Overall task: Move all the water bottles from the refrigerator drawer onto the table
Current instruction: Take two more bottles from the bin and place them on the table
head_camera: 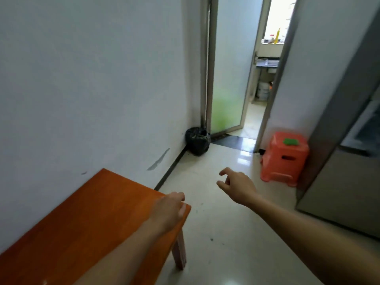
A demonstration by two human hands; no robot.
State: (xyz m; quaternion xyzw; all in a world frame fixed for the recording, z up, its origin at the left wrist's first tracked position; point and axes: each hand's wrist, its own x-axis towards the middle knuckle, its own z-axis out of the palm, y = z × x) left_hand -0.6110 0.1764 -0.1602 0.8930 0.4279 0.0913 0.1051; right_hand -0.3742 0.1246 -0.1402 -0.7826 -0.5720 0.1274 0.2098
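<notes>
Water bottles lie outside the view; where they are cannot be told. Far left of the refrigerator (341,182), the orange surface (92,214) stands against the wall (82,79). The left hand (170,208) is over its corner, fingers loosely curled, empty. The right hand (236,186), nearer the refrigerator, hangs relaxed and empty above the floor (216,239).

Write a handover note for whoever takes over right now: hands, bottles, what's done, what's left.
Left hand: loosely curled over the table's corner, nothing seen in it.
Right hand: out over the floor, fingers loosely curled, empty.
Table: no bottle on the part in view.
Refrigerator: at the right edge. Its drawer cannot be made out, and no water bottles show anywhere.
Done: nothing that this view shows.
Left: reach the drawer and carry every bottle to the table.
</notes>
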